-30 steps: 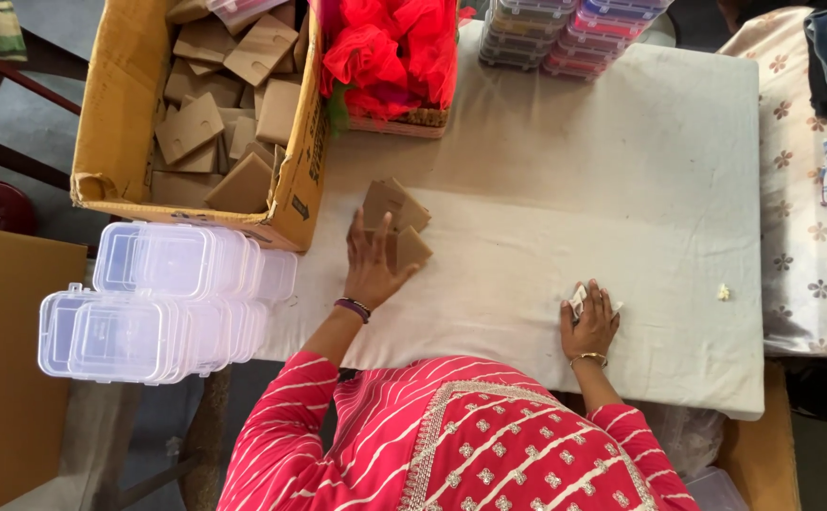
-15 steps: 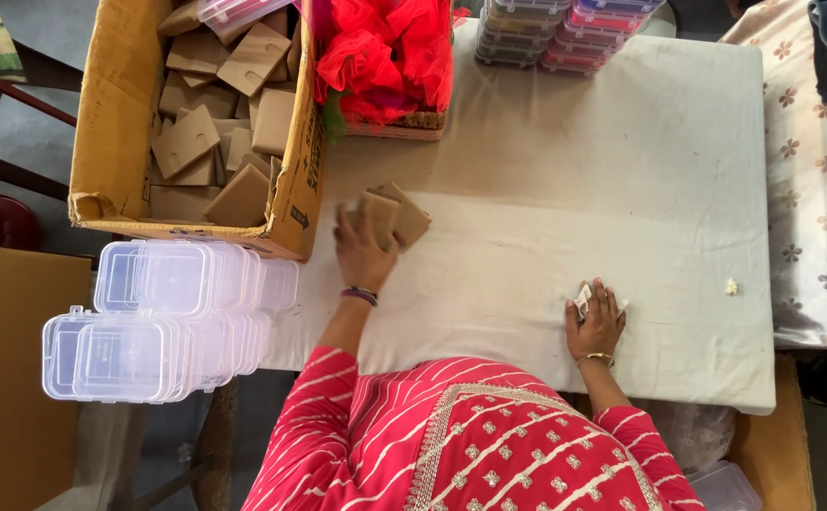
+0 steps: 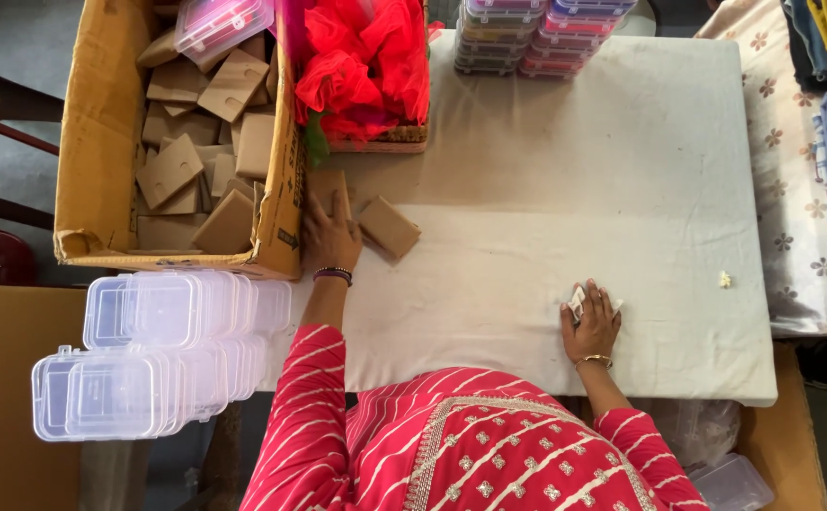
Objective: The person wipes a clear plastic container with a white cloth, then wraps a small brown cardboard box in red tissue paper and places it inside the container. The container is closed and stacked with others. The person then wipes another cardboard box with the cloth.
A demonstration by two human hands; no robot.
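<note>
Down at the white cloth-covered tabletop [image 3: 622,170], the person in the red striped sleeves has both hands flat on the surface. The left hand [image 3: 331,232] lies with its fingers spread narrowly over one flat brown cardboard piece [image 3: 326,185], which is mostly covered, so only its far edge shows beside the open cardboard box [image 3: 91,170]. A second brown cardboard piece [image 3: 390,227] lies tilted just beside that hand, apart from the fingers as far as I can see. The right hand [image 3: 591,322] presses down near the tabletop's near edge, fingers curled over a small crumpled white scrap [image 3: 576,301]; most of the scrap is hidden beneath the hand and I cannot tell what it is.

Inside the box, a heap of similar brown cardboard pieces overlaps, with a clear lidded plastic case [image 3: 222,21] on top, cut off by the frame. A basket of bright red fabric [image 3: 366,66] stands against the box, its upper part out of view. Stacks of coloured plastic cases [image 3: 541,33] sit at the far edge, also cropped. Rows of clear empty plastic boxes [image 3: 162,350] stand left of the tabletop. A tiny pale crumb [image 3: 724,279] lies well apart to the right, too small to make out.
</note>
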